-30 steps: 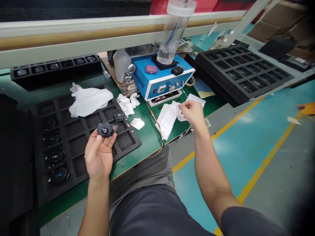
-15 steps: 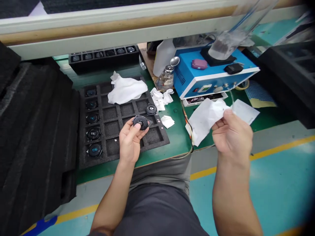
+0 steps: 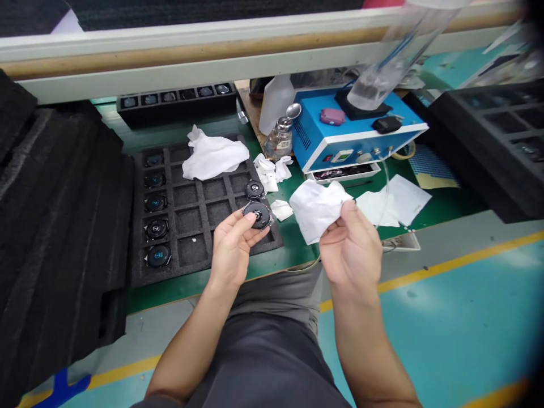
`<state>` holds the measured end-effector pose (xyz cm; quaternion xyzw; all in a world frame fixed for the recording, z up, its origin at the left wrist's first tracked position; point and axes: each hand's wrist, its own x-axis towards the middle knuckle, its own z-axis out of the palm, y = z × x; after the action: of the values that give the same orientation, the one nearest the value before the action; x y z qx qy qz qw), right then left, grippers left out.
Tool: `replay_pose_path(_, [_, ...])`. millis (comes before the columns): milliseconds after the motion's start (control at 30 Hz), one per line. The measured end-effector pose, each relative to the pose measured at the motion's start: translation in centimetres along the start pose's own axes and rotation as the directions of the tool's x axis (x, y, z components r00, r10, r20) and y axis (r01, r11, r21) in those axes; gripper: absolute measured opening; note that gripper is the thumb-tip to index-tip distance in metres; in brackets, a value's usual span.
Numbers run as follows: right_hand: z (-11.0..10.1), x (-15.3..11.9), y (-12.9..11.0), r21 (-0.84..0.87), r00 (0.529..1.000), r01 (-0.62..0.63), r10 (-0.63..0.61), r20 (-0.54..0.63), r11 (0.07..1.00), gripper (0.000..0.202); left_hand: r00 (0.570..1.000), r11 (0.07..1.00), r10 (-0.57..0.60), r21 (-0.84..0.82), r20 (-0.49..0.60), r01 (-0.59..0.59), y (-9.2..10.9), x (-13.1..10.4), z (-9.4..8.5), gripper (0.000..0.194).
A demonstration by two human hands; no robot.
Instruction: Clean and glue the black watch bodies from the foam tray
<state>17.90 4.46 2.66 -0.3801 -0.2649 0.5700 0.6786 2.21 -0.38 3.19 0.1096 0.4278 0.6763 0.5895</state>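
My left hand point(image 3: 233, 243) pinches a round black watch case point(image 3: 258, 216), thumb on the side that faces up, above the near right part of a black foam tray point(image 3: 189, 218). My right hand point(image 3: 351, 243) grips a white wipe point(image 3: 317, 207) by its right edge; the cloth hangs spread to the left, apart from the watch case. Another watch case point(image 3: 254, 189) rests in the tray just beyond the held one. Several watch cases point(image 3: 158, 255) fill the tray's left column. A crumpled white cloth point(image 3: 215, 156) lies across the tray's far compartments.
Behind the wipe stands a blue box-shaped device point(image 3: 361, 136) with a clear cylinder point(image 3: 378, 79) on top. Beside it are a glass bottle point(image 3: 279, 139) and a white plastic bottle point(image 3: 276, 105). Crumpled tissues point(image 3: 270, 173) lie near the tray. Black foam stacks point(image 3: 63, 226) rise at left.
My right hand has come left with the wipe, lifting it off the bench toward my left hand. My left hand has shifted slightly right with the watch case.
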Motion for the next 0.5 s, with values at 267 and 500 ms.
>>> replay_pose_path(267, [-1.3, 0.0, 0.4, 0.017, 0.989, -0.137, 0.135, 0.066, 0.990, 0.016, 0.998, 1.000, -0.003, 0.014, -0.062, 0.004, -0.7, -1.0, 0.2, 0.034])
replay_pose_path(500, [-3.8, 2.3, -3.7, 0.091, 0.978, -0.209, 0.209, 0.014, 0.974, 0.037, 0.992, 0.995, 0.099, 0.023, -0.081, -0.097, 0.5, -1.8, -0.2, 0.028])
